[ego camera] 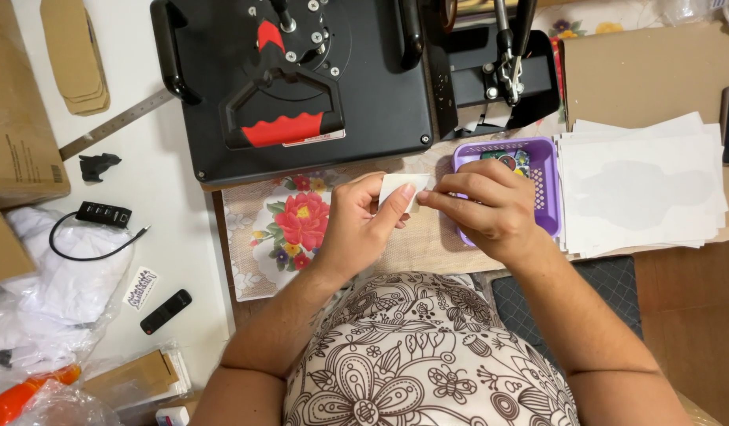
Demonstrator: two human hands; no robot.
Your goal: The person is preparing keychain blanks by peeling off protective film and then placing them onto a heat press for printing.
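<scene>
Both hands pinch one small white paper piece [402,189] over the tabletop [416,244], just in front of the heat press.

Left hand [364,225]: grip closed, thumb and fingers on the paper's lower edge. Right hand [487,207]: grip closed, fingertips pinching its right edge. Count: one black heat press [301,79] with red handle, one purple plastic basket [542,173] partly under the right hand holding small colourful items, one stack of white sheets [644,189] right of it, one floral mat [289,225]. On the adjoining white surface at left: one metal ruler [116,124], one black USB hub [102,214] with cable, cardboard pieces [72,51]. Indoor workspace, crowded.
</scene>
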